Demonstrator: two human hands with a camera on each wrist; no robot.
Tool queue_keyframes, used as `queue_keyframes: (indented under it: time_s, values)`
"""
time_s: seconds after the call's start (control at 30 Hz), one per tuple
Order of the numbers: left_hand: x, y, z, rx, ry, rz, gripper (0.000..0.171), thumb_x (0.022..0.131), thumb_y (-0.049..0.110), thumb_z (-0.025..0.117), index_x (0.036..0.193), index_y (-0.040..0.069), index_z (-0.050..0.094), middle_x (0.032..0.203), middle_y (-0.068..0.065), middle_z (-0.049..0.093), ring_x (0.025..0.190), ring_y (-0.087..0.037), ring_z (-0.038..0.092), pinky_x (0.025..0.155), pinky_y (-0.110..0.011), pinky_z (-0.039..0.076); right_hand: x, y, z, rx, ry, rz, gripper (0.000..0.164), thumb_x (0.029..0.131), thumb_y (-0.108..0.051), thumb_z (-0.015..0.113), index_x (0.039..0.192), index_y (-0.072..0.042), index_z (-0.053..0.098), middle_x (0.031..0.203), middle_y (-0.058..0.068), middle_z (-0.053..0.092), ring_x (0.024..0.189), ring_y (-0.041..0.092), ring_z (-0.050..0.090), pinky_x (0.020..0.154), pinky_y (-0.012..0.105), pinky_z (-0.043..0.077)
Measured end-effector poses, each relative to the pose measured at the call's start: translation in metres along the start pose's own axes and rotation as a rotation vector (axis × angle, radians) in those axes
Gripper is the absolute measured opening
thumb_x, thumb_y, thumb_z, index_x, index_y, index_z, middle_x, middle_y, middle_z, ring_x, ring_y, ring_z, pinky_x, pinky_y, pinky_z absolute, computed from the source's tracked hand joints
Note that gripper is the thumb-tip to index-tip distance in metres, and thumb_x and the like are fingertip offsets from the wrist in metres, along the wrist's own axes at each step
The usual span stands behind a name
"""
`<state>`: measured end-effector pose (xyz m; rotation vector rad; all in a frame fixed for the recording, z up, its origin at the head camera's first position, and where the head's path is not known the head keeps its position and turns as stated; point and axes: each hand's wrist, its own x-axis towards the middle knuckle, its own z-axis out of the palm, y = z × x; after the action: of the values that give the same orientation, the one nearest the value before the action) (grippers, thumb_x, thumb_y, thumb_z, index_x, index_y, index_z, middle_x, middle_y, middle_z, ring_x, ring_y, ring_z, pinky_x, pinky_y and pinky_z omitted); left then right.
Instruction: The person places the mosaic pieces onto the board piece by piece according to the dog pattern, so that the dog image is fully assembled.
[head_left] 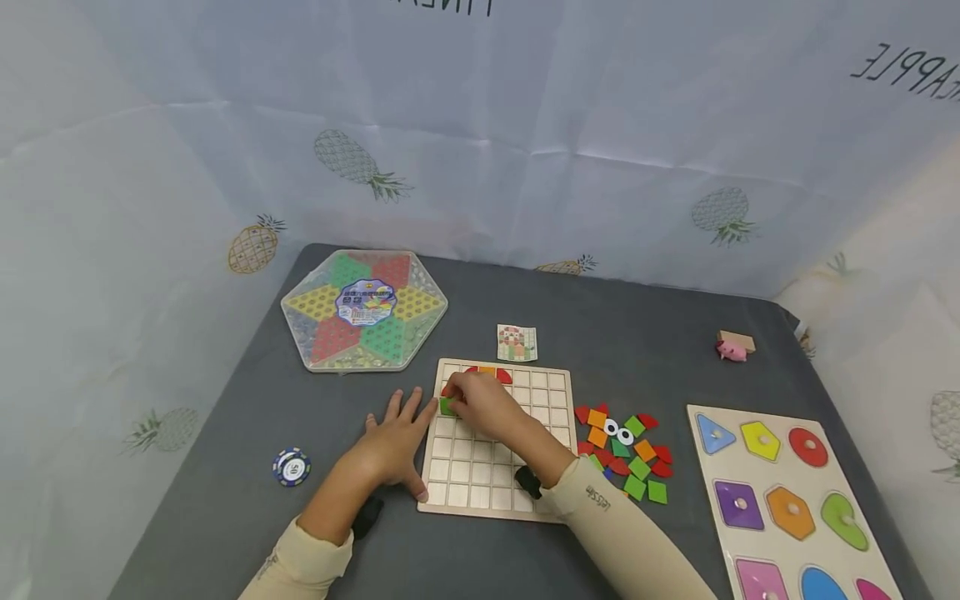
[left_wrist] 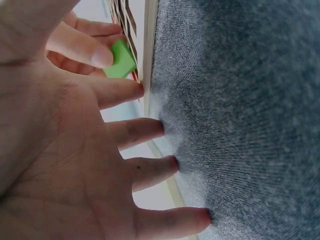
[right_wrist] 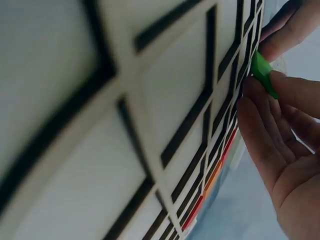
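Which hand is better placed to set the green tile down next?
Probably the right hand: it pinches the green tile at the board, while the left hand is spread at the board's left edge.

Brights on dark grey

The held tile [left_wrist: 121, 61] is green, the board [head_left: 460, 472] pale with a square grid. Loose pieces [head_left: 637, 467] mix red, orange and green. The hexagonal box [head_left: 366, 308] bears a red, yellow and green star; the table [head_left: 622, 333] is dark grey.

Right-hand fingers [right_wrist: 296, 95] pinch a tilted green piece [right_wrist: 261, 70] at the gridded board [right_wrist: 175, 75].
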<state>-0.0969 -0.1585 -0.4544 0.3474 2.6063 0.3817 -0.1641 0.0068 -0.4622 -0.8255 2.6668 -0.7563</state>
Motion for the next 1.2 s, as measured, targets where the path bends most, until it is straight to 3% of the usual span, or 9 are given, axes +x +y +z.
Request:
queue_keyframes:
  time_s: [0.27,0.47,0.7,0.97,1.2]
  values:
    - [0.002,0.002,0.001,0.008,0.008,-0.001,0.129,0.041,0.045,0.088,0.146,0.015,0.019,0.150,-0.017,0.009,0.136,-0.042,0.004,0.090,-0.071,0.021,0.000,0.000,0.004,-0.148,0.047,0.016,0.010,0.081,-0.019,0.068,0.090,-0.015,0.066,0.074,-0.007,0.058,0.062,0.005,0.052,0.057,0.020,0.044]
    - [0.001,0.003,0.000,-0.006,0.012,0.007,0.127,0.042,0.043,0.088,0.145,0.014,0.020,0.150,-0.017,0.010,0.136,-0.042,0.004,0.090,-0.071,0.020,-0.001,-0.001,0.006,-0.264,0.076,-0.030,0.015,0.080,-0.020,0.069,0.094,-0.014,0.069,0.085,-0.004,0.064,0.077,0.010,0.060,0.067,0.023,0.049]
    - [0.001,0.002,0.001,-0.023,0.018,0.007,0.127,0.041,0.041,0.089,0.145,0.012,0.022,0.150,-0.018,0.011,0.135,-0.043,0.004,0.089,-0.073,0.019,-0.003,-0.005,0.008,-0.398,0.056,-0.084,0.008,0.079,-0.019,0.070,0.086,-0.017,0.072,0.082,-0.005,0.064,0.076,0.010,0.060,0.064,0.023,0.049]
    - [0.000,0.001,0.002,-0.030,0.029,0.012,0.127,0.041,0.041,0.089,0.145,0.012,0.021,0.150,-0.018,0.011,0.135,-0.043,0.004,0.089,-0.073,0.019,-0.016,0.000,-0.008,-0.233,0.065,-0.106,0.013,0.079,-0.013,0.069,0.092,-0.014,0.071,0.091,-0.004,0.066,0.085,0.011,0.061,0.070,0.024,0.049]
    - [0.001,-0.001,0.003,-0.029,0.029,0.017,0.128,0.041,0.042,0.089,0.145,0.013,0.020,0.150,-0.018,0.010,0.135,-0.043,0.004,0.089,-0.073,0.018,-0.020,-0.001,-0.007,-0.278,-0.038,-0.159,0.021,0.081,-0.009,0.064,0.100,-0.014,0.071,0.101,-0.003,0.064,0.092,0.011,0.060,0.076,0.026,0.050]
